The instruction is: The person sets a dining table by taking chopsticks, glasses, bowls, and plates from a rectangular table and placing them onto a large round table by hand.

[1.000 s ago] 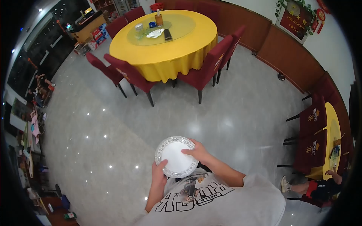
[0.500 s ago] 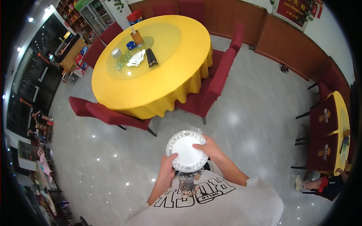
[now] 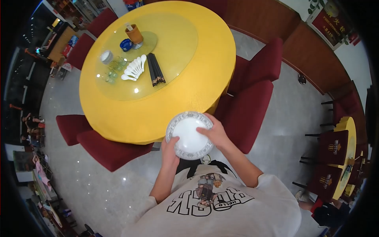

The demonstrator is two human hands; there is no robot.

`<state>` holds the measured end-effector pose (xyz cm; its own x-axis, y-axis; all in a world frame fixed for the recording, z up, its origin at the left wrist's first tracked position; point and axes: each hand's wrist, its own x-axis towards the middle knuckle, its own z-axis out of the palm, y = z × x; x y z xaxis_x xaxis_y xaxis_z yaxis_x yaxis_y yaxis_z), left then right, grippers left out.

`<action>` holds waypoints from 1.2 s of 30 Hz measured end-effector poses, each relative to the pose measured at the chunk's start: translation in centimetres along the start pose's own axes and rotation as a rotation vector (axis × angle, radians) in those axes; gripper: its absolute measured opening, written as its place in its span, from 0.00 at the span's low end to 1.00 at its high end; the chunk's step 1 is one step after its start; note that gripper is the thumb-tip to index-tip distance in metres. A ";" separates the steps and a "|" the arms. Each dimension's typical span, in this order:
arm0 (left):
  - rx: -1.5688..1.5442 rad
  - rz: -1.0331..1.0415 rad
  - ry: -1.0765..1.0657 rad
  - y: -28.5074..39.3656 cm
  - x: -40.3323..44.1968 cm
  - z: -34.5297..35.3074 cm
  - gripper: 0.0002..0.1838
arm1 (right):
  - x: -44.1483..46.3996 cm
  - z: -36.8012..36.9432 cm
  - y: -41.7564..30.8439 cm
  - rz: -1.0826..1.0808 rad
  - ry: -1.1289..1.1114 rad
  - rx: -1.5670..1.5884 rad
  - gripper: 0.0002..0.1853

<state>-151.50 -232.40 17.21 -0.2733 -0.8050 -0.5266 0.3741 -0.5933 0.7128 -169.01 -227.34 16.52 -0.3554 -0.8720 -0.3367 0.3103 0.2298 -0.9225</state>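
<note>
A round white plate (image 3: pixel 187 140) with a grey patterned rim is held level in front of my body, near the edge of the yellow-covered round table (image 3: pixel 158 112). Whether more plates lie under it I cannot tell. My left hand (image 3: pixel 171 153) grips its left side with the thumb over the rim. On the right side my right hand (image 3: pixel 215 133) holds it, thumb on the upper face. The fingers underneath are hidden. On the table's glass turntable (image 3: pixel 177 51) lie white spoons (image 3: pixel 135 68) in a fan and a bunch of black chopsticks (image 3: pixel 156 69).
Glass cups (image 3: pixel 115 69), a stack of small white dishes (image 3: pixel 106 57), a blue container (image 3: pixel 126 45) and a brown holder (image 3: pixel 134 34) stand on the turntable. Red chairs (image 3: pixel 248 114) flank the table on the right, with another chair (image 3: pixel 110 148) at the front left.
I have come closer to the round table, which now fills more of the view. The plate, still in both hands, has come up to the table's near edge.
</note>
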 end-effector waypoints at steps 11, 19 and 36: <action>-0.071 0.001 0.012 5.4 33.5 8.2 0.18 | 30.9 0.2 -5.5 0.083 0.239 0.066 0.30; -0.052 0.093 0.046 5.9 50.0 9.8 0.18 | 47.5 0.1 -4.7 0.070 0.204 0.056 0.28; 0.137 0.227 0.213 8.5 58.0 11.5 0.20 | 57.1 1.4 -4.2 0.067 0.145 0.087 0.25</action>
<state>-174.35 -284.15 -1.89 0.0004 -0.9065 -0.4222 0.2780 -0.4054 0.8708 -189.34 -278.75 1.38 -0.4526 -0.7834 -0.4260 0.4103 0.2412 -0.8795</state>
